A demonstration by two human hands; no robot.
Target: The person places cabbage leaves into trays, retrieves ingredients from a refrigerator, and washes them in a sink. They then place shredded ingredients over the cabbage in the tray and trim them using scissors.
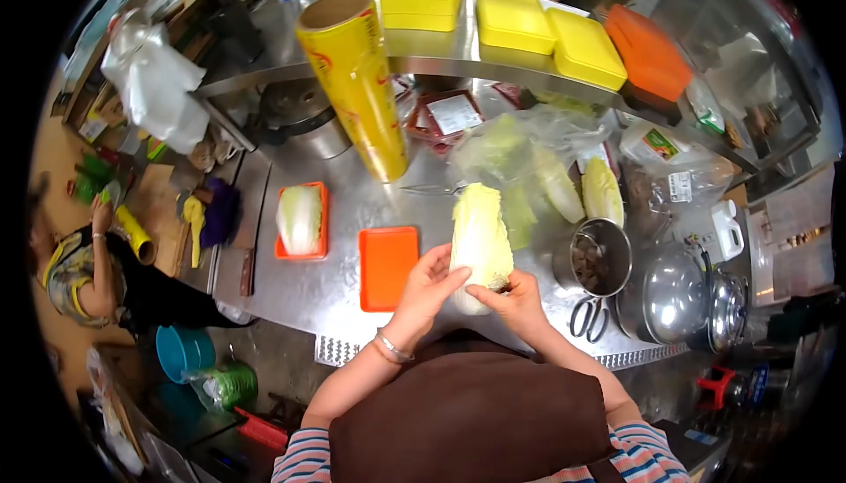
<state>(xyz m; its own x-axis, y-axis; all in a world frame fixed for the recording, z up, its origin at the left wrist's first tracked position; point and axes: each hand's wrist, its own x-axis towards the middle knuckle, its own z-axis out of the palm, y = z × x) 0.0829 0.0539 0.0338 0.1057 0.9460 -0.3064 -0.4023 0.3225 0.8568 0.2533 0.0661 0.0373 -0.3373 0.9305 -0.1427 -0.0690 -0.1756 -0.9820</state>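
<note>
Brown apron cloth (467, 412) fills the bottom centre of the frame. Just beyond it, at mid-frame, I grasp a pale yellow-green, elongated leafy cabbage (480, 227) in both hands: left hand (429, 287) along its lower left side, right hand (513, 300) at its lower right. Its long axis runs roughly up the frame, as does that of a flat, rectangular orange tray (389, 270) to its left; my left hand is nearer that tray. Print on the tall yellow cylindrical roll (357, 86), upper centre, and the white rectangular label (679, 186), right, stays unreadable to me.
</note>
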